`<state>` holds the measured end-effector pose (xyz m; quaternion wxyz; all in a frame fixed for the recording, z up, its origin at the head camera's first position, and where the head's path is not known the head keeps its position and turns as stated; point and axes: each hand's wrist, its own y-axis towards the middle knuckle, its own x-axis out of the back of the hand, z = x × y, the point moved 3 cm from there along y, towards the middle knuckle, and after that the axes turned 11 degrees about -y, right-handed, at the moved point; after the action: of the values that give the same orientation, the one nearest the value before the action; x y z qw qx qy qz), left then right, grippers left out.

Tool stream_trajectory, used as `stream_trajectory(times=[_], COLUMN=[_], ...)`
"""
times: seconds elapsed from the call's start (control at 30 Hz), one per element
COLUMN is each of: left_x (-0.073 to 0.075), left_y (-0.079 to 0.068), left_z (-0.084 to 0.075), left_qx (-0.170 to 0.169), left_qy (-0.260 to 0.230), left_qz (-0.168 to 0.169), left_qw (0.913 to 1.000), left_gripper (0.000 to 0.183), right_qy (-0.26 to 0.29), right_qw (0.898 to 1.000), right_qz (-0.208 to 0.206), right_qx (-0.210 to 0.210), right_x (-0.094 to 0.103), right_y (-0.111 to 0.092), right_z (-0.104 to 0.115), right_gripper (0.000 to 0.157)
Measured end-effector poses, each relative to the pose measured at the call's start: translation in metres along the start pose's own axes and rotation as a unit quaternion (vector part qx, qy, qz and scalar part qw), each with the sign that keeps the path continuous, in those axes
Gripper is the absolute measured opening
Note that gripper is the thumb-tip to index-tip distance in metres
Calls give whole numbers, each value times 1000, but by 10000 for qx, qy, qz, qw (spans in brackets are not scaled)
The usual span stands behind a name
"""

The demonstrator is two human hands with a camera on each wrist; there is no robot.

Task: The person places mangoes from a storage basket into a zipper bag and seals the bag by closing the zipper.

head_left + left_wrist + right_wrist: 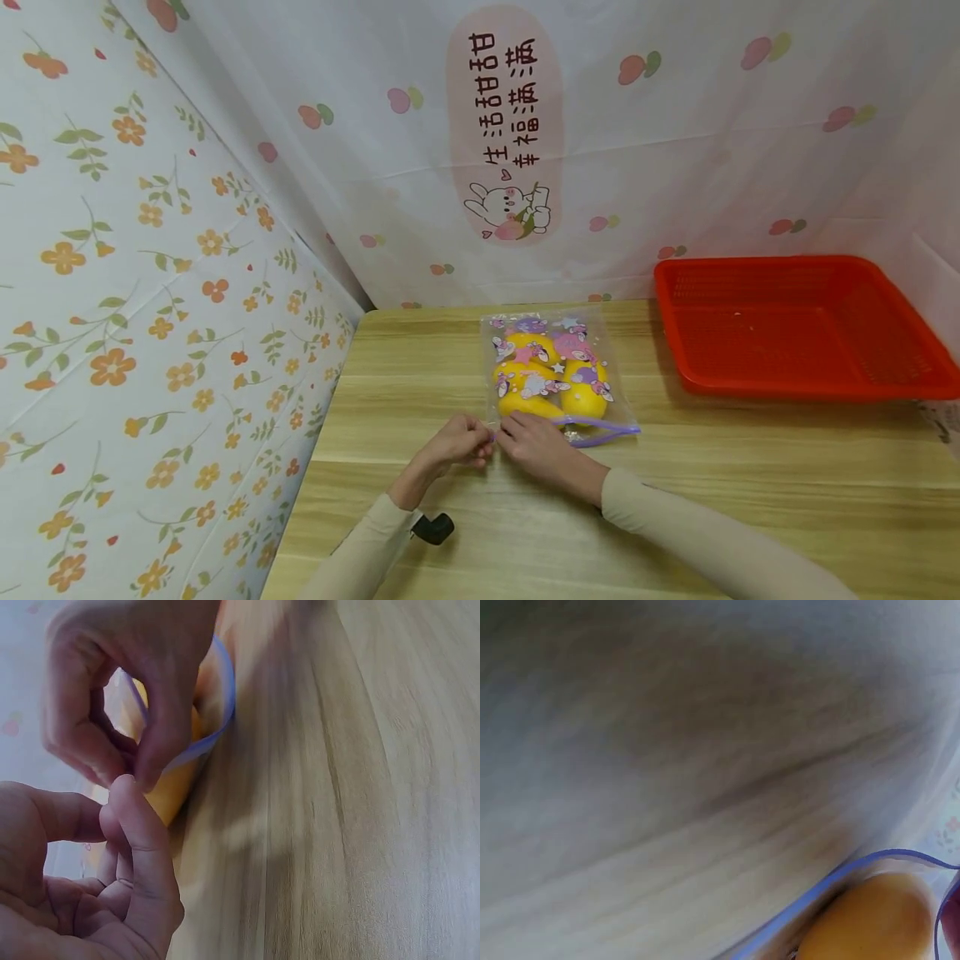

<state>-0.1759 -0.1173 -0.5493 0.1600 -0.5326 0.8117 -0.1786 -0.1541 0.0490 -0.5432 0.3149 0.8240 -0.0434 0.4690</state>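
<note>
A clear zip bag point(551, 321), printed with stars and cartoon figures, lies on the table with several yellow rounded objects point(585, 400) inside. Its purple zip edge point(626, 431) faces me and gapes at the right part. At the left end of that edge, my left hand point(457, 443) pinches the bag's corner between thumb and forefinger. Close beside it, my right hand point(542, 448) pinches the zip edge with curled fingers. In the left wrist view, the fingertips of both hands nearly meet, hiding the corner. The right wrist view has the purple rim point(817, 889) and a yellow-orange object point(874, 922).
A red plastic basket point(795, 387) stands at the back right of the wooden table point(420, 358). Patterned cloth point(187, 275) hangs on the left and behind the table. A black device point(433, 528) sits at my left wrist.
</note>
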Motion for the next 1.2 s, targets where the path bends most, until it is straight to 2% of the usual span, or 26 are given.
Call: stream_trajectory(times=[0.07,0.27,0.37,0.53,0.77,0.83,1.0,1.2], left_x=[1,4,3,2,3,2,2,1], left_y=[0,0,0,-1,0,0,1,2], left_z=[0,0,-1,-2,-1,-1,0,2], left_qx=[34,117,142,89,51,56,96,195], left_qy=[-66,-140,-137,-145,-143,-165,-238,-289], left_qz=[-28,-2,4,-58,-104,-117,-128,97], left_qw=[10000,9998,9998,9998,9998,9998,9996,9993], left_gripper=[20,18,19,20,20,20,19,24], right_qy=[-117,-257,-234,-197,-259,-289,-297,-232], right_qw=[9999,9995,9997,9998,9988,9986,9990,9995], right_qz=[-28,-60,-29,78,397,428,348,145], right_qx=[73,156,94,50,88,63,-11,-159], right_x=[0,2,4,7,9,10,9,8], right_y=[-2,-9,-10,-12,-17,-20,-26,-30], right_z=[-2,-10,-13,-14,-17,-19,-22,-24], right_gripper=[13,56,65,63,21,23,45,54])
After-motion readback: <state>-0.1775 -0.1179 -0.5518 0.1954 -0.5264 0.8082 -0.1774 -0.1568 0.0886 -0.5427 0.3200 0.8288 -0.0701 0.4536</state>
